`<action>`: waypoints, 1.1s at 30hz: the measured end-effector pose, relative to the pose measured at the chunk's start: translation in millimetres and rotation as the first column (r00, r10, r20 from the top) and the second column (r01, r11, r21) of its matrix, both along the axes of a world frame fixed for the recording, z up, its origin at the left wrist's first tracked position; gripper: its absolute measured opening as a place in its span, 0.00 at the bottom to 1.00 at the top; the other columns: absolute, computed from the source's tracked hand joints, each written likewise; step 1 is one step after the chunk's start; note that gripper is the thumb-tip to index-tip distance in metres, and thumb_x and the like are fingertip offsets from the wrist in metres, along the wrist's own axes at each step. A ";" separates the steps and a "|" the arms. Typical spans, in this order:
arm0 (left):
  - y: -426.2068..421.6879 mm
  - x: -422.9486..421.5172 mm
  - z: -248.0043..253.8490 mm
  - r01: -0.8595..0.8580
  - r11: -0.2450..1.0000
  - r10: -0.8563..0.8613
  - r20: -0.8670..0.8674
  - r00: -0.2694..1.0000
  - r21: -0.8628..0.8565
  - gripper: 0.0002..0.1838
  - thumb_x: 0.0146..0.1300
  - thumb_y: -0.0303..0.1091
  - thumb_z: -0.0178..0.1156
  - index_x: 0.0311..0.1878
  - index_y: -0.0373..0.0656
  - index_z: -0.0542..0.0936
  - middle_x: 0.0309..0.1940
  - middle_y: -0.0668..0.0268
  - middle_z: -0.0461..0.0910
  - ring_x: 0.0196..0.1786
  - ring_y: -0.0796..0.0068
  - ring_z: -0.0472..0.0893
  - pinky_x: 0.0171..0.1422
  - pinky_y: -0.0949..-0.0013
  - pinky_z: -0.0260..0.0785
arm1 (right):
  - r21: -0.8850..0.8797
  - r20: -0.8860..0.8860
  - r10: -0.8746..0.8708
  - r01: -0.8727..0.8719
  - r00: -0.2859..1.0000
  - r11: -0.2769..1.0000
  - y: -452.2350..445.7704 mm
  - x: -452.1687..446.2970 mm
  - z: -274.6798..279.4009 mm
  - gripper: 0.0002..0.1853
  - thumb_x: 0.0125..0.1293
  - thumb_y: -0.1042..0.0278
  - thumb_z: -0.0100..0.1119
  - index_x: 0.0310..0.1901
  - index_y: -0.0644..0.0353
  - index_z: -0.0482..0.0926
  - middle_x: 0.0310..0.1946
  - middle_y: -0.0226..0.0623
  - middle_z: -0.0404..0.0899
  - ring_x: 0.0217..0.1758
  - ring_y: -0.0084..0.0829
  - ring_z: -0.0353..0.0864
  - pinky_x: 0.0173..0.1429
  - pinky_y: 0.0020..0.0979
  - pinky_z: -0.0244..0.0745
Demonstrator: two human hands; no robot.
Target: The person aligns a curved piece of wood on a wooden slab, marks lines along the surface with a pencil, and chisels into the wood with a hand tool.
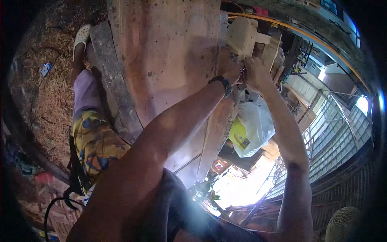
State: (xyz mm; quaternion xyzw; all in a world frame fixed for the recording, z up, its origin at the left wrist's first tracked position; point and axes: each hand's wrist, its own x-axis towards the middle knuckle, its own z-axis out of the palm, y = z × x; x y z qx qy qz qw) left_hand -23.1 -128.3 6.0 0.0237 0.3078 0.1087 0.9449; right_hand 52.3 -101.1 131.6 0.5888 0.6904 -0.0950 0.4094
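My left hand [230, 66], with a dark watch [222, 83] on its wrist, is closed at the edge of a wide wooden board [169, 52]. My right hand [257, 74] meets it there, its fingers curled in. A small thing with a bright glint lies between the two hands, too small and hidden to name. Just beyond my fingers is a pale wooden block [242, 35]. Below the hands, beside the board, is a clear plastic bag [258, 125] with something yellow [238, 133] in or behind it.
A person's leg in patterned yellow shorts [94, 137] and a light clog [82, 35] lies to the left, by a dark plank [109, 60]. Wood shavings [60, 92] cover the ground. An orange hose or cable [306, 32] runs along the upper right; a metal-sheet wall [334, 133] stands at right.
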 end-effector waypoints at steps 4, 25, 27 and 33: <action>-8.9 -33.2 0.8 0.035 0.780 0.164 -0.259 0.952 0.625 0.18 0.71 0.43 0.49 0.46 0.39 0.81 0.35 0.55 0.84 0.36 0.55 0.83 0.44 0.56 0.76 | -0.220 0.187 0.004 0.038 0.982 0.975 -3.2 17.8 -23.4 0.19 0.60 0.64 0.57 0.51 0.63 0.76 0.41 0.55 0.81 0.52 0.53 0.80 0.65 0.55 0.63; -40.0 -40.5 5.4 0.133 -0.494 -0.175 -0.248 0.953 0.859 0.16 0.63 0.37 0.52 0.43 0.39 0.85 0.46 0.58 0.80 0.58 0.59 0.70 0.73 0.52 0.53 | -0.259 0.070 -0.377 0.382 0.923 0.887 12.6 37.4 -23.4 0.14 0.66 0.64 0.58 0.47 0.66 0.76 0.34 0.59 0.78 0.43 0.57 0.79 0.49 0.52 0.74; -42.0 -41.0 3.1 0.119 -0.446 -0.145 -0.203 0.968 0.887 0.14 0.60 0.37 0.54 0.39 0.42 0.87 0.45 0.58 0.81 0.58 0.58 0.69 0.72 0.52 0.54 | -0.230 -0.039 -0.342 0.324 0.939 0.918 11.8 34.8 -20.8 0.14 0.67 0.64 0.57 0.48 0.65 0.76 0.37 0.58 0.79 0.45 0.57 0.80 0.50 0.51 0.74; -50.6 -33.0 8.3 0.199 -0.476 -0.097 -0.276 0.956 0.857 0.13 0.57 0.39 0.57 0.36 0.49 0.89 0.45 0.59 0.81 0.60 0.56 0.67 0.72 0.48 0.53 | -0.179 -0.142 -0.382 0.356 0.913 0.917 20.0 22.4 -19.0 0.11 0.68 0.64 0.58 0.40 0.65 0.73 0.33 0.55 0.75 0.38 0.56 0.74 0.44 0.48 0.70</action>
